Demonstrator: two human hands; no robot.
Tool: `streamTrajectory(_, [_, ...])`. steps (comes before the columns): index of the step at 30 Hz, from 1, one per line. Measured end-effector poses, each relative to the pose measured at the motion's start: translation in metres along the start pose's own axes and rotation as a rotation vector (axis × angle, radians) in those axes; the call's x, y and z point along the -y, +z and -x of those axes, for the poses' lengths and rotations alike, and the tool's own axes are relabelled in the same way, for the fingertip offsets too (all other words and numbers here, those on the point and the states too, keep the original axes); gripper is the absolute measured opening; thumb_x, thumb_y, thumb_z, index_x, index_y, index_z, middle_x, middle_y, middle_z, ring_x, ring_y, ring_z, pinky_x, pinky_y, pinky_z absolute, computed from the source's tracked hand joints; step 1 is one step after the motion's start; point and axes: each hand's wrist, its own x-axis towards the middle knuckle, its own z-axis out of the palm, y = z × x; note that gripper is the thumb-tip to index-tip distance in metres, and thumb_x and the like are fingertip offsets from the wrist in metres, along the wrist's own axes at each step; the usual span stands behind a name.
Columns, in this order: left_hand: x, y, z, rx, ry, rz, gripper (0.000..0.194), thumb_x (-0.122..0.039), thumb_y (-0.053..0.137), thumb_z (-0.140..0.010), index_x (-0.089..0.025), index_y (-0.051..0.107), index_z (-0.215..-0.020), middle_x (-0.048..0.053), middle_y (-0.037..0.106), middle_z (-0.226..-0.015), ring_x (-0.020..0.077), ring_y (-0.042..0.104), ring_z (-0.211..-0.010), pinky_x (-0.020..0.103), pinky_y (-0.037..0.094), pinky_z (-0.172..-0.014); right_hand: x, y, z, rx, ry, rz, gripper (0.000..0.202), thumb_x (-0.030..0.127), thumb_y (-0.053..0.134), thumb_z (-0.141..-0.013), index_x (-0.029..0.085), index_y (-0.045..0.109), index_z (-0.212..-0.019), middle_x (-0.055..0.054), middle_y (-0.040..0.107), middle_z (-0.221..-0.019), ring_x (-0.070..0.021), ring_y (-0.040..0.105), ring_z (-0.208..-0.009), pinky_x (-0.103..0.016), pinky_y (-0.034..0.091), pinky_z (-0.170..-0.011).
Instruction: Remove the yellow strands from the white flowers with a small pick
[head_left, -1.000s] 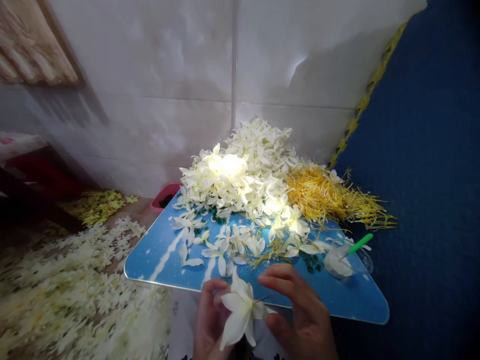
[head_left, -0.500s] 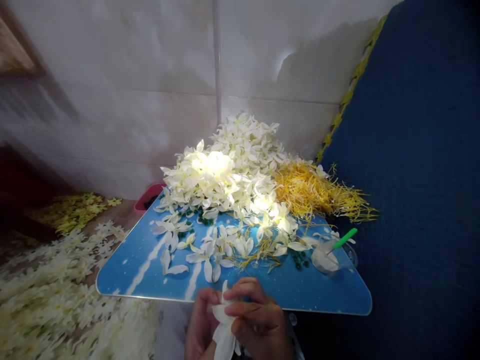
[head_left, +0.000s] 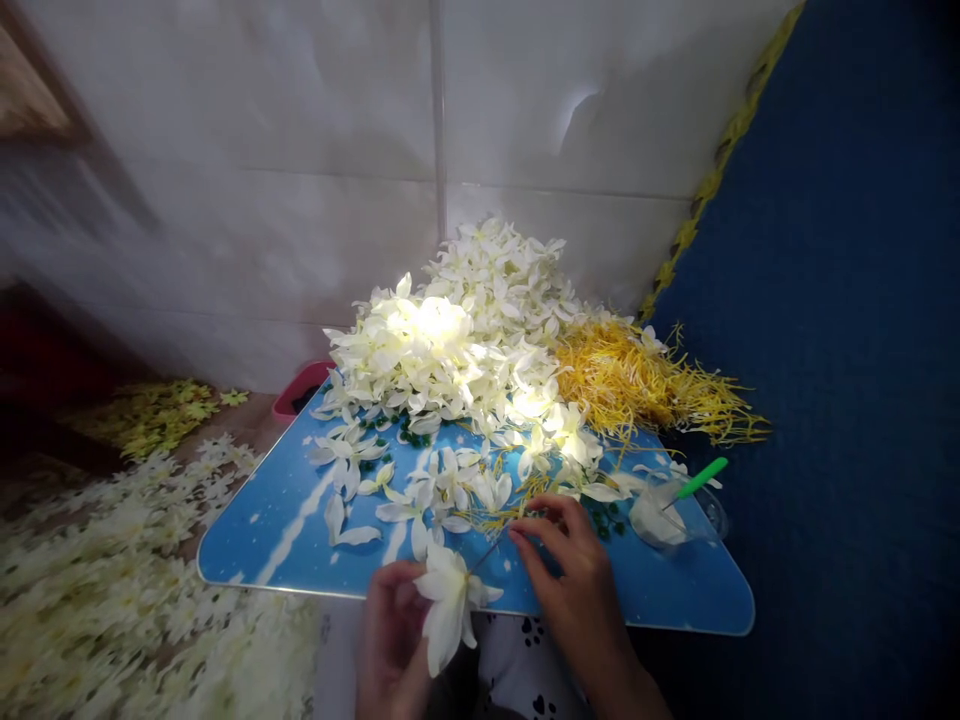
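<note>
My left hand (head_left: 391, 625) is closed around the base of a white artificial flower (head_left: 448, 600), its petals spread at the table's near edge. A thin dark stem (head_left: 486, 557) runs up and right from the flower to the fingertips of my right hand (head_left: 574, 565), which pinch at its far end. Just beyond my hands lie loose white petal pieces (head_left: 411, 512) and a few yellow stamen strands (head_left: 491, 520). Small green pieces (head_left: 606, 518) rest beside my right hand.
A blue table (head_left: 300, 560) bears a tall heap of white petals (head_left: 450, 350) and a pile of yellow stamens (head_left: 637, 380). At right stands a clear cup (head_left: 658, 518) with white paste and a green-handled stick (head_left: 701, 478). Finished-looking white flowers (head_left: 150, 580) cover the floor at left.
My hands have drawn apart: the right one moved up and right to the end of the stem. The flower, earlier between both hands, now stays in the left, turned with petals outward.
</note>
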Motion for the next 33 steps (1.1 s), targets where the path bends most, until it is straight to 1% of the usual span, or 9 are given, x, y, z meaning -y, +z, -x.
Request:
streamTrajectory(2, [-0.001,0.001,0.001,0.009,-0.003,-0.009,0.049,-0.044,0.089,-0.059,-0.027,0.059,-0.094,-0.005,0.067,-0.071,0.007,0.055,-0.057,0.013,0.041,-0.056,0.001,-0.006,-0.001,-0.012,0.12,-0.172,0.011,0.023,0.064,-0.087,0.022,0.074,-0.082,-0.008,0.068,-0.094,-0.0215,0.065,-0.083,-0.034,0.054,-0.072])
streamTrajectory(6, [0.0,0.004,0.002,0.02,0.05,-0.021,0.045,-0.043,0.087,-0.063,-0.026,0.06,-0.096,-0.002,0.071,-0.077,0.0117,0.062,-0.064,0.017,0.045,-0.058,0.006,-0.017,-0.009,0.013,0.443,-0.57,0.014,0.036,0.073,-0.082,0.023,0.077,-0.088,-0.002,0.071,-0.069,-0.0155,0.065,-0.06,-0.026,0.055,-0.057])
streamTrajectory(10, [0.006,0.005,0.001,0.039,0.077,0.027,0.05,-0.047,0.088,-0.06,-0.027,0.06,-0.097,-0.002,0.072,-0.081,0.0174,0.067,-0.07,0.022,0.049,-0.06,0.018,-0.022,-0.011,-0.005,0.736,-0.981,0.023,0.038,0.084,-0.071,0.022,0.08,-0.086,-0.003,0.073,-0.069,-0.0133,0.067,-0.064,-0.022,0.056,-0.061])
streamTrajectory(12, [0.009,0.005,0.001,0.052,0.07,0.04,0.05,-0.05,0.087,-0.061,-0.028,0.06,-0.097,-0.002,0.072,-0.082,0.0172,0.067,-0.071,0.023,0.049,-0.062,0.026,-0.022,-0.01,0.007,0.796,-1.07,0.027,0.034,0.088,-0.066,0.023,0.079,-0.089,-0.002,0.074,-0.07,-0.0125,0.067,-0.066,-0.02,0.056,-0.063])
streamTrajectory(14, [0.011,0.004,0.002,0.067,0.079,0.019,0.05,-0.05,0.086,-0.062,-0.028,0.059,-0.098,-0.001,0.072,-0.084,0.0168,0.067,-0.07,0.022,0.048,-0.061,0.033,-0.02,-0.007,0.002,0.787,-1.081,0.028,0.033,0.087,-0.067,0.024,0.079,-0.092,-0.002,0.074,-0.074,-0.0123,0.068,-0.067,-0.02,0.055,-0.064])
streamTrajectory(18, [0.015,0.001,0.003,0.08,0.088,-0.058,0.054,-0.05,0.084,-0.065,-0.028,0.055,-0.104,0.001,0.072,-0.089,0.0182,0.068,-0.073,0.022,0.047,-0.059,0.041,-0.015,-0.003,-0.056,0.601,-0.982,0.02,0.036,0.08,-0.076,0.027,0.079,-0.093,-0.004,0.074,-0.096,-0.0155,0.07,-0.079,-0.022,0.056,-0.068])
streamTrajectory(21, [0.016,0.0,0.003,0.09,0.091,-0.069,0.054,-0.051,0.084,-0.065,-0.028,0.054,-0.105,0.001,0.072,-0.087,0.0171,0.068,-0.072,0.021,0.048,-0.06,0.042,-0.012,-0.001,-0.029,0.501,-0.946,0.018,0.037,0.076,-0.08,0.027,0.079,-0.094,-0.005,0.07,-0.107,-0.0186,0.069,-0.088,-0.026,0.057,-0.075])
streamTrajectory(27, [0.009,0.005,0.006,0.068,0.05,-0.004,0.049,-0.045,0.086,-0.064,-0.026,0.058,-0.098,-0.001,0.071,-0.076,0.0162,0.066,-0.069,0.019,0.045,-0.057,0.036,-0.01,0.002,0.081,0.424,-0.95,0.014,0.031,0.072,-0.085,0.028,0.077,-0.098,-0.004,0.069,-0.103,-0.016,0.069,-0.086,-0.024,0.056,-0.074])
streamTrajectory(33, [0.003,0.008,0.01,0.069,-0.021,-0.006,0.048,-0.041,0.088,-0.062,-0.027,0.057,-0.097,-0.001,0.072,-0.079,0.0178,0.067,-0.071,0.021,0.045,-0.058,0.035,-0.006,0.006,0.127,0.48,-1.006,0.014,0.032,0.073,-0.084,0.028,0.076,-0.097,-0.002,0.069,-0.097,-0.0127,0.067,-0.077,-0.02,0.054,-0.067])
